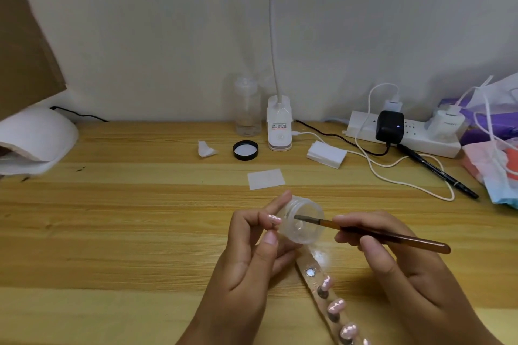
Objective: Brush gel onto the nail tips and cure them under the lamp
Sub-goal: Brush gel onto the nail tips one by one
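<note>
The right hand [392,269] pinches the brush [412,241], its hairs dipped in the jar [307,221], likely to pick up gel. The left hand [252,255] grips the jar, tipped so the brush fits. Nail tips [335,306] wait close by the jar, nearer the person. The lamp [36,134] sits far to its left.

No text can be read for certain. The white clip-lamp base [279,131], far middle of the desk [140,204], carries a small label with red and dark print, too blurred to read. The white charger [448,123] plugged into the power strip [364,131] at far right bears faint grey lettering, also illegible.
</note>
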Tool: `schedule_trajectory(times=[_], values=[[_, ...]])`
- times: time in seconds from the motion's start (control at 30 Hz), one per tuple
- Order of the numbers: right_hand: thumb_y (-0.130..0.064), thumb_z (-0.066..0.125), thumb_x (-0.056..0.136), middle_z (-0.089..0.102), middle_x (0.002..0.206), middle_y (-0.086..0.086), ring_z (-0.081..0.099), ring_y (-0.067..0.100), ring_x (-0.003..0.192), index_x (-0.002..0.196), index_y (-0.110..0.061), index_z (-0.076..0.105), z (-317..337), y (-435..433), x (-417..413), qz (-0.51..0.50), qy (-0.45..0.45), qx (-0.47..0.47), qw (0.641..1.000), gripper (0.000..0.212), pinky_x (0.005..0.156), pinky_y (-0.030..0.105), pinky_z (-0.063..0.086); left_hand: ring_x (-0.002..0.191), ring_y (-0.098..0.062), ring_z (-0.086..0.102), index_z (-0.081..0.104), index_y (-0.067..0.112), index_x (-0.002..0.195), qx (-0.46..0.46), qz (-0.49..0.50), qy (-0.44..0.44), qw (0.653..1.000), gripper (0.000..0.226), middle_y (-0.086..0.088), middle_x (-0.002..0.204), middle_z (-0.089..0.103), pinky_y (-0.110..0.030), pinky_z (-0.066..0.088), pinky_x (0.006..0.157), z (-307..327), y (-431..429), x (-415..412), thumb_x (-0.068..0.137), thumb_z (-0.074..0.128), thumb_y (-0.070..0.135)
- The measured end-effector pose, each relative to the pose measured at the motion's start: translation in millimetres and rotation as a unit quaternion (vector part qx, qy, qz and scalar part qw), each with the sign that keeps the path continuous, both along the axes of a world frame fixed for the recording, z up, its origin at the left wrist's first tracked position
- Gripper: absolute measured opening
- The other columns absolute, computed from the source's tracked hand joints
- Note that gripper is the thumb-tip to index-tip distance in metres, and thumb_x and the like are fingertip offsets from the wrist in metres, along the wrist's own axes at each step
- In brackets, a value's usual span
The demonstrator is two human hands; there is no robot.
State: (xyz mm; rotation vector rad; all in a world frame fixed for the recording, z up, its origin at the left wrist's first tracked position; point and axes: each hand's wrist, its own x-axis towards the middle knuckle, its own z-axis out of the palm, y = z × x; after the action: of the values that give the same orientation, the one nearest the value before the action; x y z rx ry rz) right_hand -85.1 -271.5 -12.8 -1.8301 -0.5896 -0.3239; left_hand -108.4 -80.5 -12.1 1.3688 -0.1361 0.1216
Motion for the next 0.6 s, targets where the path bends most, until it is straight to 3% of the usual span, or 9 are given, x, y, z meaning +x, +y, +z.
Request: schedule_trajectory(times=[0.07, 0.23, 0.6], values=[[-0.031, 0.044, 0.092, 0.067, 0.102, -0.010, 0.067, 0.015, 0.098, 0.109, -0.037, 0.067, 2, -2, -1, -0.005, 0.001, 0.034, 0.999, 0.029, 0.084, 0.024, 0.050, 0.103, -0.024, 0.069, 0.043, 0.011, 0.098, -0.032, 0.005, 0.030, 0.999, 0.025, 0.020, 0.132, 0.058, -0.023, 0.055, 0.084, 1, 0, 1, 0.095, 0.042, 0.036], [-0.010, 0.042, 0.091, 0.066, 0.093, -0.009, 0.064, 0.007, 0.088, 0.099, -0.033, 0.070, 3, -4, 0, -0.018, 0.017, 0.092, 0.995, 0.037, 0.079, 0.013, 0.048, 0.096, -0.031, 0.071, 0.047, 0.014, 0.095, -0.103, 0.012, 0.090, 0.991, 0.024, 0.018, 0.127, 0.063, -0.027, 0.058, 0.076, -2, 3, 9, 0.076, 0.049, 0.030], [-0.016, 0.039, 0.089, 0.068, 0.090, -0.001, 0.063, 0.009, 0.083, 0.095, -0.034, 0.071, 2, -7, 4, -0.052, 0.061, 0.127, 0.989, 0.037, 0.075, 0.018, 0.049, 0.097, -0.034, 0.071, 0.049, 0.016, 0.095, -0.135, 0.007, 0.120, 0.984, 0.022, 0.016, 0.125, 0.064, -0.028, 0.059, 0.072, -2, 7, 13, 0.077, 0.051, 0.030]])
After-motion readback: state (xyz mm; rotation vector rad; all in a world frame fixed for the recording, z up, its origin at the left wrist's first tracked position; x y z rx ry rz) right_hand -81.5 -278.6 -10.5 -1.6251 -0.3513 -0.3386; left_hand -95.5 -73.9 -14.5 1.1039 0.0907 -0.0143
